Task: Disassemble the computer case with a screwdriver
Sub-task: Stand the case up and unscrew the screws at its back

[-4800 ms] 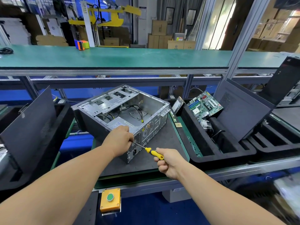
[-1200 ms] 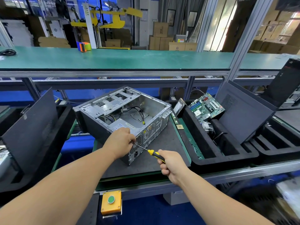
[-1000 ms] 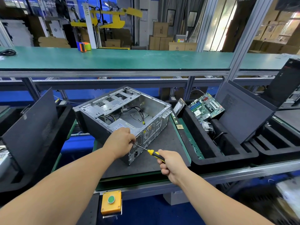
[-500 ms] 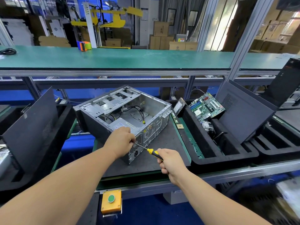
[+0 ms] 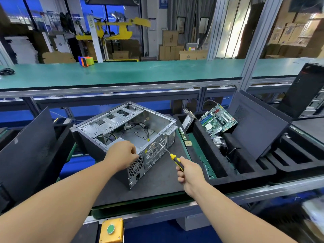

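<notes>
**Driver up at the rear fan grille, case braced**

Big picture first: the green upper shelf point(image 5: 122, 74) runs across in front of me, and below it sits my dark work mat point(image 5: 157, 179). On the mat lies the computer case point(image 5: 122, 127), on its side, open face up, rear panel turned toward me. Inside I can see bare metal and a few loose black cables point(image 5: 142, 127). To the right, the black foam tray point(image 5: 228, 165) holds a pulled motherboard point(image 5: 217, 120) and a dark side panel point(image 5: 256, 127) leaning up.

Now the hands. My left hand point(image 5: 122, 155) is on the near top edge of the case, fingers curled down over the rim by the power supply vent, steadying it. Whether they're pinching something small there as well, I can't tell from this angle. My right hand point(image 5: 187, 172) is wrapped tight round the yellow-and-black screwdriver point(image 5: 173, 157), shaft angled up and left, tip at the round fan grille on the rear panel.

So I reckon the step in hand is a rear-panel screw near that grille. Next I need the tip seated square in the screw head, firm pressure along the shaft, and the left hand holding the case from sliding on the mat.
</notes>
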